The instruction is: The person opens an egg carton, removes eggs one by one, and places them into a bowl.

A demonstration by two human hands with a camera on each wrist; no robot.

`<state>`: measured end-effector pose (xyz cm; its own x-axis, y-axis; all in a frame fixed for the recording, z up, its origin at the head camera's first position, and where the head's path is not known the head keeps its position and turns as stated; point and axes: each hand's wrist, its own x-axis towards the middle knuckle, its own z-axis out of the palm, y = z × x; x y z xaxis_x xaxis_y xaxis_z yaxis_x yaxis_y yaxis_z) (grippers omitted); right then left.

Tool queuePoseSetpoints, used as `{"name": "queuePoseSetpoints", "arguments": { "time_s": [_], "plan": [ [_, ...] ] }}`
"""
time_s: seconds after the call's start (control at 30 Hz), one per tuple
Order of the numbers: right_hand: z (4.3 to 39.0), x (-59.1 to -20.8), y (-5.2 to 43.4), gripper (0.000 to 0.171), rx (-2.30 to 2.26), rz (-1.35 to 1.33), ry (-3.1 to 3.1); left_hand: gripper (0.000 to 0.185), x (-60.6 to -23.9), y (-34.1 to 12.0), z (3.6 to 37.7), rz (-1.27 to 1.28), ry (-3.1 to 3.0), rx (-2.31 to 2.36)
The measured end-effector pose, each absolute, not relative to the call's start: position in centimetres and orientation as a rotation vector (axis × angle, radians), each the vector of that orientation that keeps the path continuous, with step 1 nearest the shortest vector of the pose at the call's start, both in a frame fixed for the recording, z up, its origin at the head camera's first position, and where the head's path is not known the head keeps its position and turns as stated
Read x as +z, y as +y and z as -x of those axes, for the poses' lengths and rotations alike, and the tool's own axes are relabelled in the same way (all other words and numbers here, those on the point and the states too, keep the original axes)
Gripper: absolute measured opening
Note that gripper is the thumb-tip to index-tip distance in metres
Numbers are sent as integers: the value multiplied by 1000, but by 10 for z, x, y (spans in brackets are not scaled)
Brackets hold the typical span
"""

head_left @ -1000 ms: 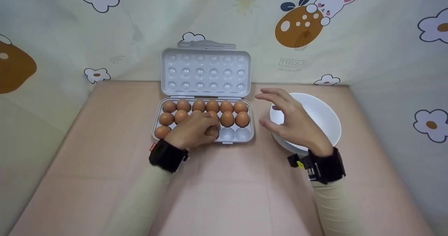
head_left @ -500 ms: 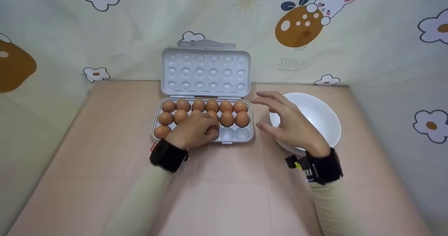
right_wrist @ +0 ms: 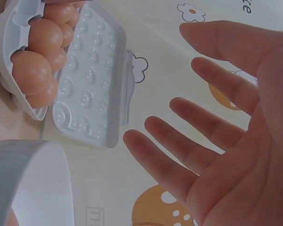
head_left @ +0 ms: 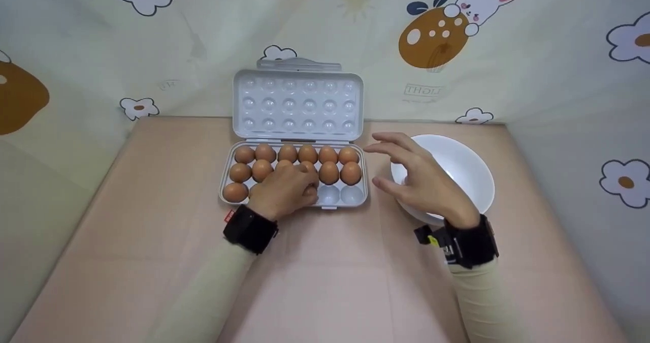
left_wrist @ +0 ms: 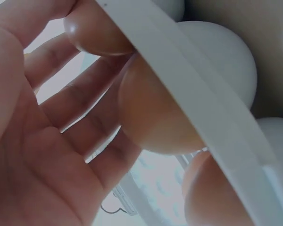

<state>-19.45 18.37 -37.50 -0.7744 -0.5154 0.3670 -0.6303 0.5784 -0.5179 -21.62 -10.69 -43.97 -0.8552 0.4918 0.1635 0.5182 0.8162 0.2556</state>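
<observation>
left fingers (left_wrist: 80,92) seemingly round egg (left_wrist: 98,33)

Egg box (head_left: 350,196) nr worktop (head_left: 325,287) far edge, L of centre; lid (head_left: 299,104) up behind it. Eggs (head_left: 329,173) in back, mid & front rows. Bowl (head_left: 472,185) R of box, twd far R corner. L hand (head_left: 283,192) over front row; R hand (head_left: 425,181) above bowl's L rim.

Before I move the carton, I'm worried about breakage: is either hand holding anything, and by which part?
The left hand seems to pinch a front-row egg by the sides of its top; the right hand holds nothing.
</observation>
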Motion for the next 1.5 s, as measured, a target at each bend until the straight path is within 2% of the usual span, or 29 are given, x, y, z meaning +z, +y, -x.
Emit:
{"name": "queuePoseSetpoints", "arguments": {
  "time_s": [0.23,0.4,0.6,0.97,1.5],
  "plan": [
    [195,-376,185,52,976,-962,-2627,18,-438,-111,220,897,-2828,-522],
    [196,-376,186,52,977,-970,-2617,4,-432,-115,222,950,-2695,-681],
    [196,-377,187,56,1000,-988,-2564,24,-423,-112,221,970,-2538,-841],
    [198,-377,180,71,1099,-1022,-2418,31,-416,-96,216,1017,-2295,-1264],
    [199,-390,159,51,1257,-1212,-2189,36,-418,-80,206,1108,-2175,-1566]
  ]
}}
